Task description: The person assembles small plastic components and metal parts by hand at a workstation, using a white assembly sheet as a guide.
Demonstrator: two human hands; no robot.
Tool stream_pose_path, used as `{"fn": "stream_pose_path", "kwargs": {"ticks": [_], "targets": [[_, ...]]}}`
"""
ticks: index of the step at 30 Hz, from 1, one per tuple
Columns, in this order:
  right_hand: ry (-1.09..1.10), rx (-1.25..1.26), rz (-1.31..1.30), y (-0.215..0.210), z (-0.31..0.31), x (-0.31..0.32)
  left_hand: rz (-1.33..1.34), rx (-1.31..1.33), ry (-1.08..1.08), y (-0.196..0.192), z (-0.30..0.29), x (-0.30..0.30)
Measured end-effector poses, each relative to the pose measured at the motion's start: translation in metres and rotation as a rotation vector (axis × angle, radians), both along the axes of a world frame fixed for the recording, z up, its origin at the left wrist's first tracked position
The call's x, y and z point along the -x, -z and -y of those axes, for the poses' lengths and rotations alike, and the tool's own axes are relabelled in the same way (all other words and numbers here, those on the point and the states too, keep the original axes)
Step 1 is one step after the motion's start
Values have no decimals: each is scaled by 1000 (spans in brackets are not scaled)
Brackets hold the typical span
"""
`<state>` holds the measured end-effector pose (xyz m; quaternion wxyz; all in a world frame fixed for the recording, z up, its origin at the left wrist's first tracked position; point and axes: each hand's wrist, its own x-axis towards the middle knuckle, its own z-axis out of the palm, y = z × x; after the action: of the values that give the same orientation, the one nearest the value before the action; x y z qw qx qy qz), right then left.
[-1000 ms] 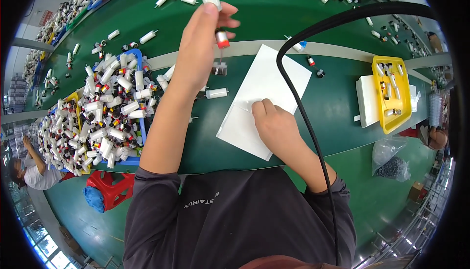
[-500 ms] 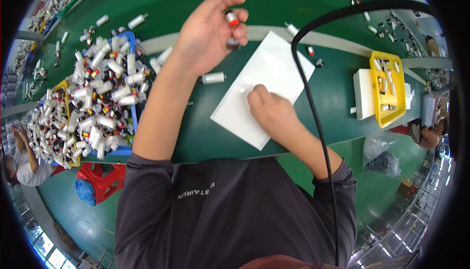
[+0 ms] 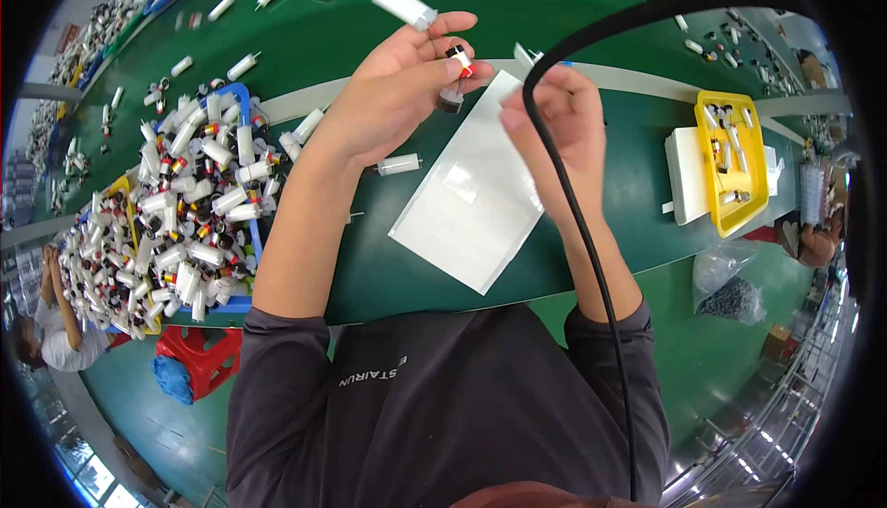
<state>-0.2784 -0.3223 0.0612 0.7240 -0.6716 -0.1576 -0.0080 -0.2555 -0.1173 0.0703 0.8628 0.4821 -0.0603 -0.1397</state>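
My left hand is raised over the bench, closed around several small parts. Between its fingers a white cylinder with a thin tip sticks up, and a small part banded black, white and red sits at the fingertips. Below that hangs a dark-ended clear part. My right hand is lifted beside it with curled fingers, partly behind a black cable. A thin white piece shows at its fingertips; its kind is unclear. Under the hands lies a glossy white sheet, with a shiny square patch on it.
A blue bin heaped with white cylinders and small banded parts stands at left. At right a yellow tray holds a few parts. The black cable arches across the view. Loose parts lie along the green belt at the back.
My right hand has lifted off the white sheet and moved up and right, near my left hand. My left hand has turned slightly, still holding its parts.
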Motion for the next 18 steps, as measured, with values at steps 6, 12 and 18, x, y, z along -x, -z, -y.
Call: {"fn": "stream_pose_path", "kwargs": {"ticks": [6, 12, 18], "targets": [[149, 326, 359, 13, -28, -12, 58, -40, 29, 5, 2, -7], [185, 245, 324, 29, -31, -13, -45, 69, 87, 8, 2, -9], [74, 85, 135, 31, -29, -11, -61, 310, 105, 9, 13, -4]]}}
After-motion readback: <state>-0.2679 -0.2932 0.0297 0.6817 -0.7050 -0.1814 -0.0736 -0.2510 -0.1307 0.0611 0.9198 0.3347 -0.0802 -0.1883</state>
